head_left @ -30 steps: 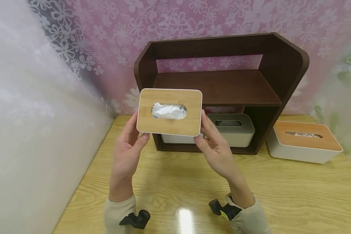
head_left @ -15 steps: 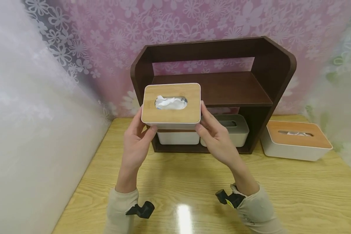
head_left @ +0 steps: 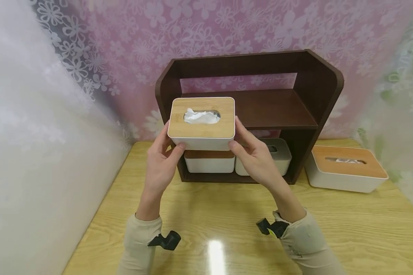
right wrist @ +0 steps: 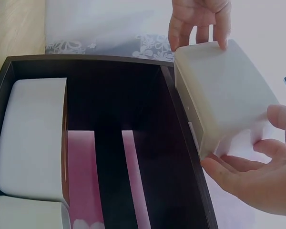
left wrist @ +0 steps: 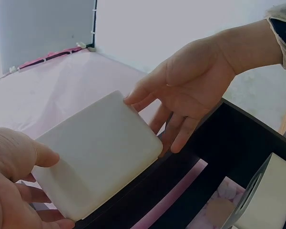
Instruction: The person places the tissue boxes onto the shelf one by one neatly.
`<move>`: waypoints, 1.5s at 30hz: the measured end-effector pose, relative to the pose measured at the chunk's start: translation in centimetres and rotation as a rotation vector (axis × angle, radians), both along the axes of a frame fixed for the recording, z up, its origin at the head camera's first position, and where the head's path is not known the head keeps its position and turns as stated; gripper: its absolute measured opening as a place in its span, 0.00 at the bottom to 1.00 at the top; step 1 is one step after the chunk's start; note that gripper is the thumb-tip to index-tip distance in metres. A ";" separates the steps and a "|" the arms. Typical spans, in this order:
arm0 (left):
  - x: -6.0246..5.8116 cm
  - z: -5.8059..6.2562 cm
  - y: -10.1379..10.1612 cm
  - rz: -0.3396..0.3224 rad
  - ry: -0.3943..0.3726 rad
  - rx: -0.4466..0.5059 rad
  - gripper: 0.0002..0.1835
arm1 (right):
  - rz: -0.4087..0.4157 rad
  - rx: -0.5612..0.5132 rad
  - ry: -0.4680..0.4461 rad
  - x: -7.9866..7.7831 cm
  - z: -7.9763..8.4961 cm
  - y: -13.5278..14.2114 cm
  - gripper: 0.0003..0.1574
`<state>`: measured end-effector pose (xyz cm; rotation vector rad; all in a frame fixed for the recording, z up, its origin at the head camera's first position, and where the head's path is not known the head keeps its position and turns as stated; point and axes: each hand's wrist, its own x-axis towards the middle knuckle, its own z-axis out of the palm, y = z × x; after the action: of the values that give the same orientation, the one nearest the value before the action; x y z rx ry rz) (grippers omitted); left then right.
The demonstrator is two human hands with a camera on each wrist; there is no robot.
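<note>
Both hands hold up a white tissue box (head_left: 203,130) with a light bamboo lid; crumpled white tissue shows in its oval slot. My left hand (head_left: 161,162) grips the left end, thumb on the front face. On the opposite end, my right hand (head_left: 256,156) grips with its thumb near the front corner. The box is in front of the upper board of a dark brown shelf (head_left: 275,109), overlapping it in the head view. In the right wrist view, the box (right wrist: 229,90) is beside the shelf's frame, between both hands.
In the shelf's lower compartment stand a white box with a brown lid (head_left: 210,164) and a grey-lidded tissue box (head_left: 280,156). Right of the shelf, another white tissue box (head_left: 347,173) with an orange-brown lid rests on the wooden table (head_left: 206,214). A pale wall panel (head_left: 48,160) borders the left.
The held tissue box has moved away from me, toward the shelf, and tilted so its white front face shows. Both hands have moved along with it, keeping their grip.
</note>
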<state>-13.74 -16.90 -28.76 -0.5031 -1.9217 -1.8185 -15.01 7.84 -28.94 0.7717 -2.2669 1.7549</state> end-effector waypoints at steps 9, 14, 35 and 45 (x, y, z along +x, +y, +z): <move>-0.6 0.7 0.2 0.033 0.003 -0.056 0.34 | -0.088 -0.130 0.107 -1.0 0.5 -0.3 0.34; -1.1 1.1 0.5 0.079 0.016 -0.106 0.31 | -0.124 -0.164 0.143 -1.5 1.0 -0.3 0.27; -2.5 1.7 1.1 0.142 0.000 -0.168 0.32 | -0.173 -0.094 0.281 -2.9 1.8 -1.2 0.33; -3.6 1.6 1.3 0.033 0.005 -0.183 0.37 | -0.085 -0.035 0.160 -3.8 2.6 -1.1 0.40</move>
<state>-17.31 -15.58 -27.14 -0.5312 -2.0918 -1.6284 -18.77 6.79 -26.36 0.7679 -2.1272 1.6300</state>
